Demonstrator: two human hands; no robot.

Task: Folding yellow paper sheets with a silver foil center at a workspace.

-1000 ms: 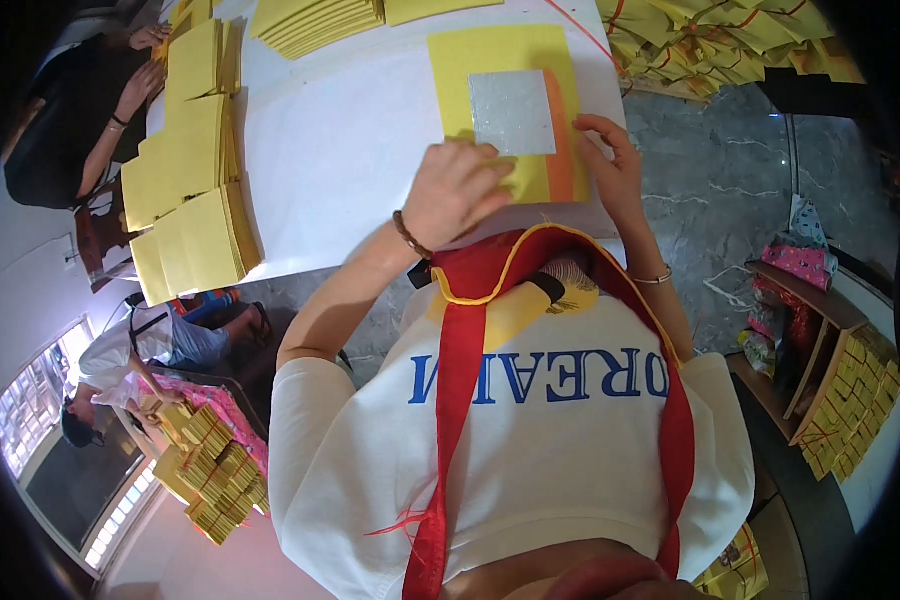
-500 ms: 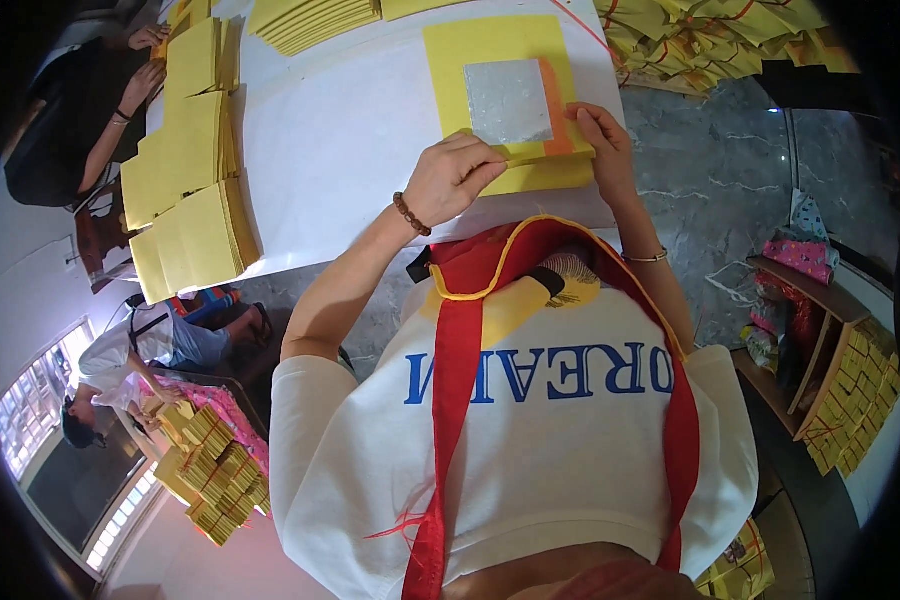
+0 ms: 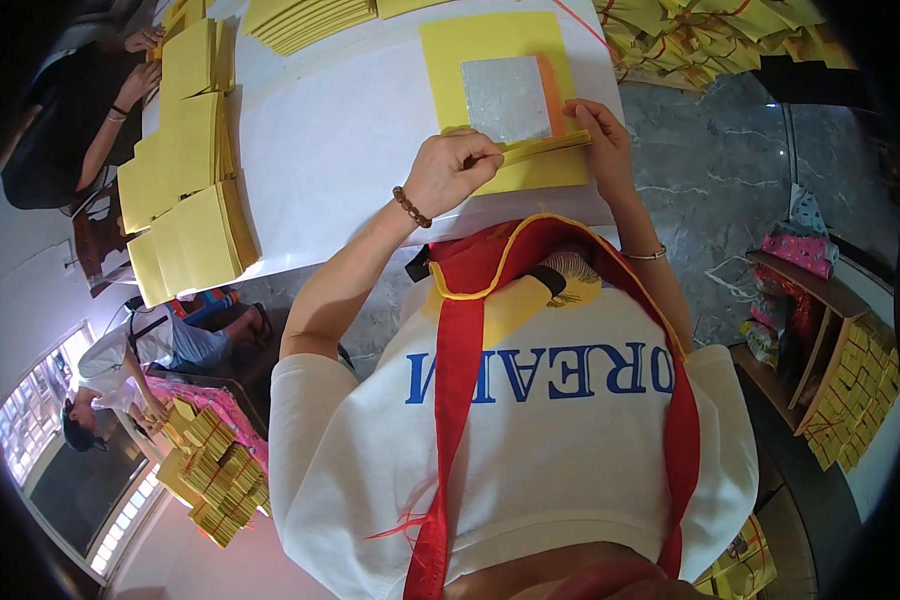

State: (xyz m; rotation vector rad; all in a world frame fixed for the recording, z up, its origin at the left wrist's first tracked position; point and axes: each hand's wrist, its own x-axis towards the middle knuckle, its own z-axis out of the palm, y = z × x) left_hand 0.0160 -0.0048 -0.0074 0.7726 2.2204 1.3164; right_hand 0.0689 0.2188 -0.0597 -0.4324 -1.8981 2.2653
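Just beyond the fingers lies the yellow sheet (image 3: 490, 38), silver square (image 3: 508, 100) uppermost; its near edge, flat a second ago, now forms a ridge (image 3: 545, 149), so folding seems begun. The left hand (image 3: 452, 168) pinches the ridge's left end; the right hand (image 3: 606, 150) curls at its right, grip unclear.

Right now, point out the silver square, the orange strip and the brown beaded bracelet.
Silver square (image 3: 507, 98), head view: the middle of its shiny face.
Orange strip (image 3: 551, 95), head view: midway along its visible length.
Brown beaded bracelet (image 3: 410, 207), head view: the beads midway along its visible side.
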